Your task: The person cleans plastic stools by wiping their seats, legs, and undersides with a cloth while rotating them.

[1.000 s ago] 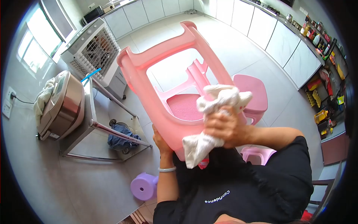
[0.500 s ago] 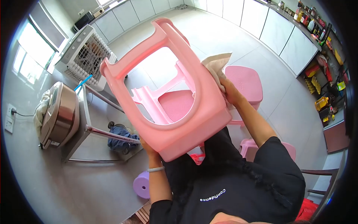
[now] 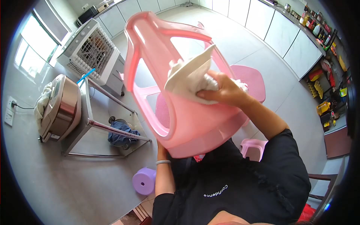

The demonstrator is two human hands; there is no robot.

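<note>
A pink plastic stool [image 3: 202,123] is held up tilted in front of my body, its legs pointing away and upward. My right hand [image 3: 227,90] is closed on a cream-coloured cloth [image 3: 191,77], which lies against the outer side of the stool. Bunched folds of the cloth show under my thumb. Below the stool's near end, my left hand [image 3: 161,149] supports it from the left. The stool hides most of that hand's fingers.
Another pink stool [image 3: 250,80] stands behind on the tiled floor, with a small pink stool [image 3: 252,148] nearer. A purple stool [image 3: 144,180] lies at lower left. A metal-framed table [image 3: 90,112] carries a rice cooker [image 3: 60,108]; an air cooler [image 3: 90,52] stands behind.
The stool has turned, bringing its side panel towards me. My right hand and the cloth have moved left from its right edge onto that panel. My left hand has shifted slightly right.
</note>
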